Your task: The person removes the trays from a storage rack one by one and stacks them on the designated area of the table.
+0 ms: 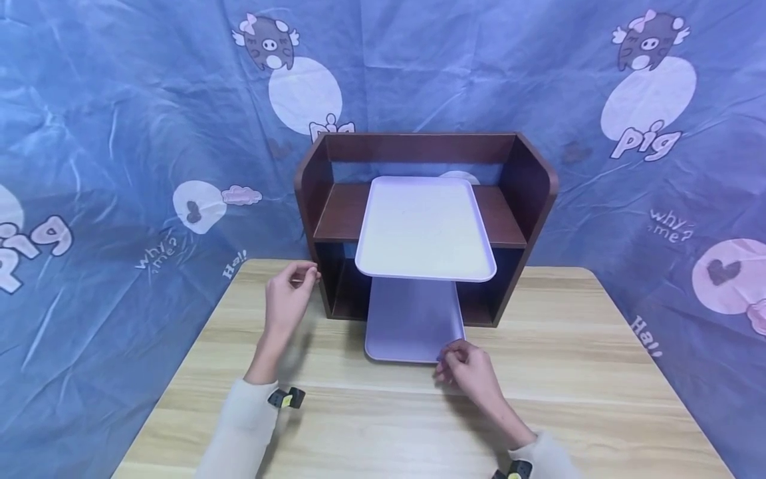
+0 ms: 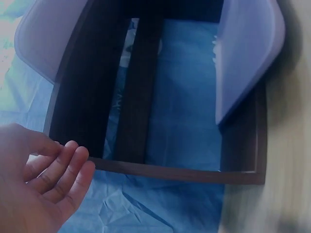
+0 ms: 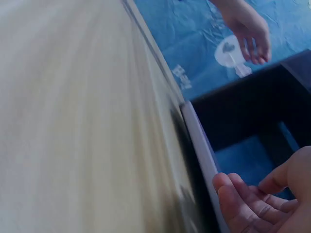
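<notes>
- A light wooden table with a pale grain point(image 1: 568, 406) is filling the lower part of the head view, its far edge running just in front of the backdrop.
- A wrinkled blue fabric backdrop point(image 1: 120, 133) is hanging behind and to both sides of the table, closing in the scene like walls.
- White circles and grey cartoon pigs with pink bows point(image 1: 267, 43) are showing on the cloth, along with the printed words "pig", "why me?" and "Ha!".
- Soft, even light is falling across the tabletop and casting only faint shadows.
- A dark brown wooden desktop shelf with two levels point(image 1: 526, 193) is standing at the table's far edge, against the backdrop.
</notes>
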`<state>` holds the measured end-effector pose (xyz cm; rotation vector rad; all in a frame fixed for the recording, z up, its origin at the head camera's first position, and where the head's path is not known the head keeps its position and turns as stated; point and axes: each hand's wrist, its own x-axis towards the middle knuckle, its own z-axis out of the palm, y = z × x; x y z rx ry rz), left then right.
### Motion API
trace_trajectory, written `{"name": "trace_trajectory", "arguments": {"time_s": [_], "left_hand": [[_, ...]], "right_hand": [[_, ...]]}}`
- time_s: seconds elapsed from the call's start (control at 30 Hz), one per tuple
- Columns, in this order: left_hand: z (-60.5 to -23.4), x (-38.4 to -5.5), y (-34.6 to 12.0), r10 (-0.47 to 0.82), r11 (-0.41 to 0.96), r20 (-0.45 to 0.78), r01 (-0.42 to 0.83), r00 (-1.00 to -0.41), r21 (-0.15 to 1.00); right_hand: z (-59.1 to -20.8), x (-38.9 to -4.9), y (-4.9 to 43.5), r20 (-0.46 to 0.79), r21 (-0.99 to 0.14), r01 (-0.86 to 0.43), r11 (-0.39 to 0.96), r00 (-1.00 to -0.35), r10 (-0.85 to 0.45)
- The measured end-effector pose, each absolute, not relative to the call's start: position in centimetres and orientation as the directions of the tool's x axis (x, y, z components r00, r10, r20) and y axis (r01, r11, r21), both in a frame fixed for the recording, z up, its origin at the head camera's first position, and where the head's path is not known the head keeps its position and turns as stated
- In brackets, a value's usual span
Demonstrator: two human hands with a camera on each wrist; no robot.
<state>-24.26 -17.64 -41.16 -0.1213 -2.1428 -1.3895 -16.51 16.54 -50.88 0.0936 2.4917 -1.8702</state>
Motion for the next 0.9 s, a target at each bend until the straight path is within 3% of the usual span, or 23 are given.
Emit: {"name": "trace_trajectory", "arguments": {"time_s": [0.53,0.9], "left_hand": [[-39.7,-26.1,-17.6,-0.344,0.375,0.509,0.382,-0.789,0.845],[-38.9,-27.0,-17.4,-0.306,0.313,0.450,0.357,-0.839,0.880]], "right_hand": [[-52.6,-15.2,14.1,-0.226,-0.969,0.219,0.113,-0.973,-0.053],[-52.9,-15.4,14.0,-0.330,-0.930,0.342,-0.131,-0.938,-0.108]]}}
